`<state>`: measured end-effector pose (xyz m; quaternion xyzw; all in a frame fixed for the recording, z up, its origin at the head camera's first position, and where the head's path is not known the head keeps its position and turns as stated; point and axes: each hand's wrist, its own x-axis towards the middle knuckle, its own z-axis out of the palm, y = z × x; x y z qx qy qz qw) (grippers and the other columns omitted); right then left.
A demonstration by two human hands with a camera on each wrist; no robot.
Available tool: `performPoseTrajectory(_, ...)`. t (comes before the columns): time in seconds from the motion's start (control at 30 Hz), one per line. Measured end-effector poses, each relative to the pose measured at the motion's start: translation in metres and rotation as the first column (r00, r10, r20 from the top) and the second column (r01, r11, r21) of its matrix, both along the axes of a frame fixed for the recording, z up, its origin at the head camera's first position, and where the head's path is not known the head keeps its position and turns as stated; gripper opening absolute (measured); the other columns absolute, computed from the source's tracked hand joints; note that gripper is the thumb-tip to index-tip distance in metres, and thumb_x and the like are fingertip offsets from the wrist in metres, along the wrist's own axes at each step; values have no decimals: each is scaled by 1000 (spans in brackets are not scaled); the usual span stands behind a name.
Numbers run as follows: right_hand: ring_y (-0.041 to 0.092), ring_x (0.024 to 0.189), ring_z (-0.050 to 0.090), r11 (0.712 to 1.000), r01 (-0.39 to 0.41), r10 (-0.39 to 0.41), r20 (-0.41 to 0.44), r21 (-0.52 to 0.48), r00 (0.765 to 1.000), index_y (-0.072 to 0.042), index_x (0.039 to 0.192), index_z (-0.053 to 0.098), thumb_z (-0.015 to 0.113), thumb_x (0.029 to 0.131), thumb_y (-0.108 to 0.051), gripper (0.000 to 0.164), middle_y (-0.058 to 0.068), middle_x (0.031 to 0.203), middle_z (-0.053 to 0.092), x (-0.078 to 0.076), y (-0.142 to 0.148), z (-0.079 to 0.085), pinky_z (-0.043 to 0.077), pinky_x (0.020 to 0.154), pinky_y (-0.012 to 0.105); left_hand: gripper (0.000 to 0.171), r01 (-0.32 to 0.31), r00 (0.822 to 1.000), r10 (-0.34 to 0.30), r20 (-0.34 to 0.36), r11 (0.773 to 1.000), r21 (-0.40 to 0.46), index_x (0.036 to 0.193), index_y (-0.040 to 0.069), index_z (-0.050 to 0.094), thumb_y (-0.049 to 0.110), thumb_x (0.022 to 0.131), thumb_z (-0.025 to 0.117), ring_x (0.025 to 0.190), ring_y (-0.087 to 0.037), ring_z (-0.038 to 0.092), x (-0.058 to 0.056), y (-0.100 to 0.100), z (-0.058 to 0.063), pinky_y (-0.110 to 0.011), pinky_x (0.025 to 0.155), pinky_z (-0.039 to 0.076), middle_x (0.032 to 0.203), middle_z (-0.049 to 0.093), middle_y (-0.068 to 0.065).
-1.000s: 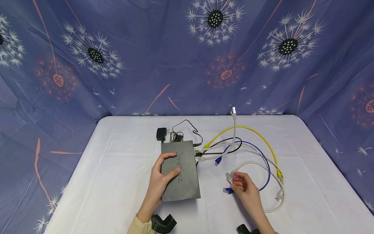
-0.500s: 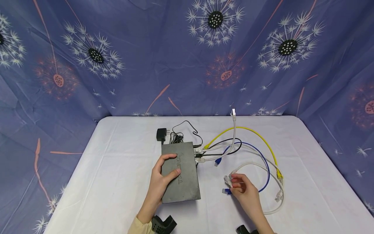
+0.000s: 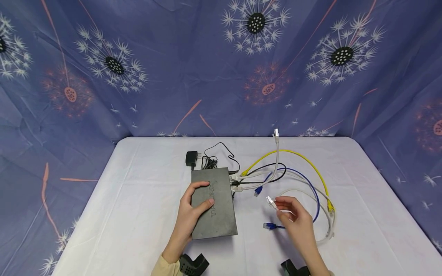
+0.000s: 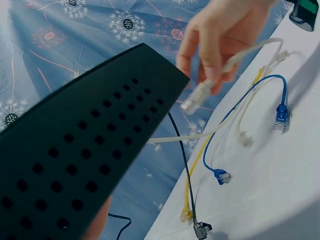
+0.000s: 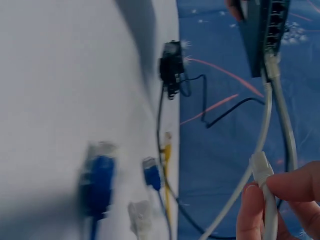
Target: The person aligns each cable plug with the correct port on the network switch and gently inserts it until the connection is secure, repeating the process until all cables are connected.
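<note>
Hand L [image 3: 192, 203]: fingers & thumb gripping L side of dk gray switch [image 3: 223, 209]; white plug [image 3: 271, 202] R of switch, not touching it, pinched btwn thumb & fingers of hand R [image 3: 297, 220]; yellow cable [image 3: 284, 150] far R

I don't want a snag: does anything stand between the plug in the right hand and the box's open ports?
Nothing visible stands between the plug and the open ports on the box. White cables plugged in beside those ports might be brushed; the blue plug nearest the box lies lower, on the table.
</note>
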<state>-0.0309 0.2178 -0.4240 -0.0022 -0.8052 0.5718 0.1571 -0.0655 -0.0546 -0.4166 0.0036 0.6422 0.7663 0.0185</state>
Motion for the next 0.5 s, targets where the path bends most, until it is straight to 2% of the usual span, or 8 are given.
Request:
performPoseTrajectory(0.3,12,85,63,1000,-22,20,-76,-20,997,2,102,66,61,79,21,30,14,94,67,-4,-8,17,49,64,18,44,1,1000,-1,-9,1000,-6,121,17,61,4,80,73,105,-29,47,-1,-1,-1,-42,84,39,121,51,-10)
performPoseTrajectory(0.4,11,84,63,1000,-22,23,-99,16,995,-1,100,68,62,81,18,28,12,93,67,-5,-10,21,48,62,19,44,5,1000,-5,-11,1000,-9,121,17,61,5,80,73,106,-29,47,-1,-1,-1,-42,85,38,121,51,-9)
performPoseTrajectory(0.5,10,73,60,997,-15,23,-123,69,992,-5,97,71,64,82,15,26,8,90,69,-5,-11,24,47,57,19,44,11,1000,-11,-14,1000,-12,121,17,61,5,80,73,105,-29,47,-1,-2,0,-42,85,38,122,51,-9)
